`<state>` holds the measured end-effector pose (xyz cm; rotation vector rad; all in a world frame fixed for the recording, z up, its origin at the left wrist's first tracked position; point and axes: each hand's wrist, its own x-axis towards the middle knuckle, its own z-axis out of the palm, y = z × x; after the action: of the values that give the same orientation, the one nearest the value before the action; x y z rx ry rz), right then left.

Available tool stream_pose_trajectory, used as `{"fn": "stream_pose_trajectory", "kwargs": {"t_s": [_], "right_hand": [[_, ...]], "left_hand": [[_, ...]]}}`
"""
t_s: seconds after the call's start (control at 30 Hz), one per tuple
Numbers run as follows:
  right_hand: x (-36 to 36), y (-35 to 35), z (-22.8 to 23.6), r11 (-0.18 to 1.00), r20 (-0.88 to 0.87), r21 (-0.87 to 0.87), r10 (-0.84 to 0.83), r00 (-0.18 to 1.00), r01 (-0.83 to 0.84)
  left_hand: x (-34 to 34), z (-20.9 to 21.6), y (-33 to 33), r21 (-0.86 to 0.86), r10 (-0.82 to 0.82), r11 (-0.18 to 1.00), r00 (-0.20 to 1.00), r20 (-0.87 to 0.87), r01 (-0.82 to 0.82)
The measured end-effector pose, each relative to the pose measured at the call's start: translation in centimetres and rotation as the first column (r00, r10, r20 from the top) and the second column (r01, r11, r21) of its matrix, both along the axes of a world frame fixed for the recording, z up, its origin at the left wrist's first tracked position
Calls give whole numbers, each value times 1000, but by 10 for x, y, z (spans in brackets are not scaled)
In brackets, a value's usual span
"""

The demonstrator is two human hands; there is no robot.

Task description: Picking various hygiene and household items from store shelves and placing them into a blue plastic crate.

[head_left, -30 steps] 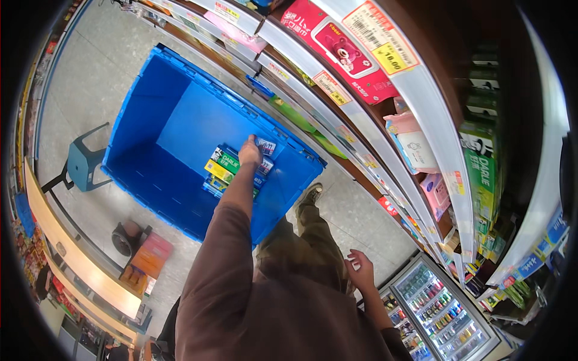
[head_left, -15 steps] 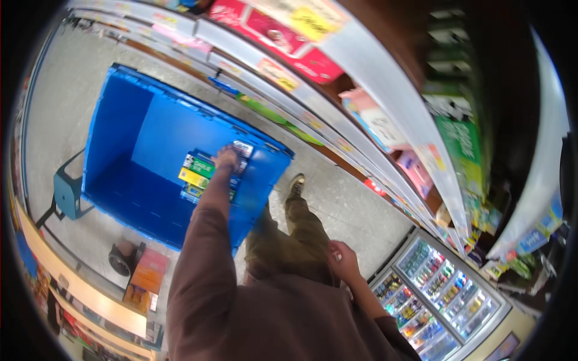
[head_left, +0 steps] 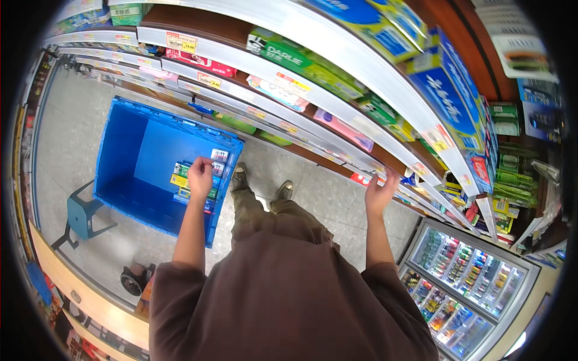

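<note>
Over the near right part of a blue plastic crate point(head_left: 120, 129) hovers my left hand point(head_left: 200, 178), its fingers loosely bent and nothing visible in them. Below and beside that hand, small toothpaste boxes point(head_left: 179, 180) in green, yellow and blue lie in the crate, partly hidden by it. Small white-and-dark packs point(head_left: 219, 155) sit at the crate's right end. My right hand point(head_left: 382, 188) is raised at the right by the front edge of the shelf point(head_left: 337, 157), with fingers apart and apparently nothing held. Whether its fingertips touch the shelf edge, I cannot tell.
Shelves on the right hold green toothpaste boxes point(head_left: 313, 66), larger blue boxes point(head_left: 444, 90) and a pink pack point(head_left: 343, 127). A teal stool point(head_left: 85, 210) stands left of the crate. A glass-door drinks fridge point(head_left: 463, 274) is at lower right, a wooden shelf unit point(head_left: 90, 295) at lower left.
My left hand has drawn back and up from the packs in the crate. My right hand has risen from beside my leg to the shelf edge. My view has shifted toward the shelves.
</note>
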<state>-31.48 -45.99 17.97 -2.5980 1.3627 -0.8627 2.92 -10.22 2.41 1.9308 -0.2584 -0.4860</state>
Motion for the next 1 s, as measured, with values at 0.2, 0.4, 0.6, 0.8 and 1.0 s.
{"fn": "stream_pose_trajectory", "kwargs": {"t_s": [0.2, 0.4, 0.6, 0.8, 1.0], "right_hand": [[-23, -79, 0, 994, -30, -84, 63, 998, -65], [-20, -116, -21, 989, -146, -101, 93, 985, -108], [-23, -122, -19, 979, -210, -142, 118, 971, -149], [-30, -134, -14, 943, -44, -242, 226, 973, -230], [-32, -145, -10, 841, -91, -422, 332, 939, -338]], "left_hand": [[-82, 89, -52, -115, -258, 961, 965, -48, 251], [-178, 133, -120, -25, -528, 849, 849, 16, 528], [-232, 166, -144, 118, -675, 736, 737, 48, 667], [-263, 162, -140, 115, -645, 760, 764, 12, 640], [-275, 162, -140, 136, -636, 768, 771, 40, 626]]}}
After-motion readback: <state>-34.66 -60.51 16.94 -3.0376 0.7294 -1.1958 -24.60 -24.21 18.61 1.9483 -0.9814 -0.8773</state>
